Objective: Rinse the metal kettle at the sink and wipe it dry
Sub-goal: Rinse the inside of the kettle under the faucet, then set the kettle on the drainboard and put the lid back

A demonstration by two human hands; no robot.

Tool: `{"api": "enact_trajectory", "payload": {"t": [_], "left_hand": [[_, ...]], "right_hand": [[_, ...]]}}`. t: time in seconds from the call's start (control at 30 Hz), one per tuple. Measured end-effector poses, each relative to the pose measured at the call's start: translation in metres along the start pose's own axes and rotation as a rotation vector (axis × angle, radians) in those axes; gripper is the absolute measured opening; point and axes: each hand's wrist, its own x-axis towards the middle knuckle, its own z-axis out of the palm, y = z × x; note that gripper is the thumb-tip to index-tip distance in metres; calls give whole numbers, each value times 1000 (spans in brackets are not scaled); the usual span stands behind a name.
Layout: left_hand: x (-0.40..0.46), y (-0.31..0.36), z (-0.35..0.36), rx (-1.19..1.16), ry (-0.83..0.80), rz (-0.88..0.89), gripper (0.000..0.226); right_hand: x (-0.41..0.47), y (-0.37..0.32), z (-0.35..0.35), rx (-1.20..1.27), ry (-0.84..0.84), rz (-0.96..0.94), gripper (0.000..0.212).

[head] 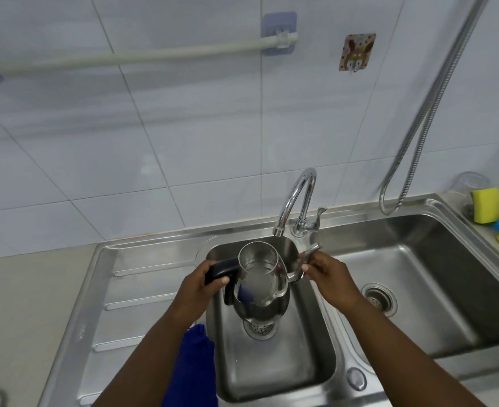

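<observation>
The metal kettle (261,284) hangs over the small middle basin of the steel sink (274,374), its open mouth up and just below the faucet spout (296,198). Water seems to lie inside it. My left hand (202,284) grips the kettle's black handle on the left side. My right hand (329,279) holds the kettle's spout on the right. A blue cloth (194,368) lies draped over the basin's left rim, under my left forearm. No water stream is visible from the faucet.
A larger basin (436,289) with a drain lies to the right, a ribbed drainboard (142,292) to the left. A yellow sponge (485,205) and a glass jar stand at the back right. A metal hose (418,127) hangs down the tiled wall.
</observation>
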Motion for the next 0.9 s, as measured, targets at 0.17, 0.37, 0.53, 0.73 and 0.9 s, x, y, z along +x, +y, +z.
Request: {"api": "enact_trajectory", "payload": {"t": [0.17, 0.37, 0.53, 0.73, 0.9], "left_hand": [[-34, -9, -24, -61, 8, 18, 23], [-85, -22, -71, -55, 23, 21, 29], [-125, -39, -119, -81, 66, -5, 32], [-167, -71, -178, -102, 95, -15, 36], [-189, -98, -217, -111, 97, -51, 40]], "right_hand": [[-41, -20, 17, -40, 0, -17, 27], [-85, -56, 55, -47, -20, -54, 20], [-112, -78, 102, -37, -103, -71, 20], [-134, -91, 166, -107, -144, -119, 16], [-151, -102, 217, -174, -177, -145, 14]]}}
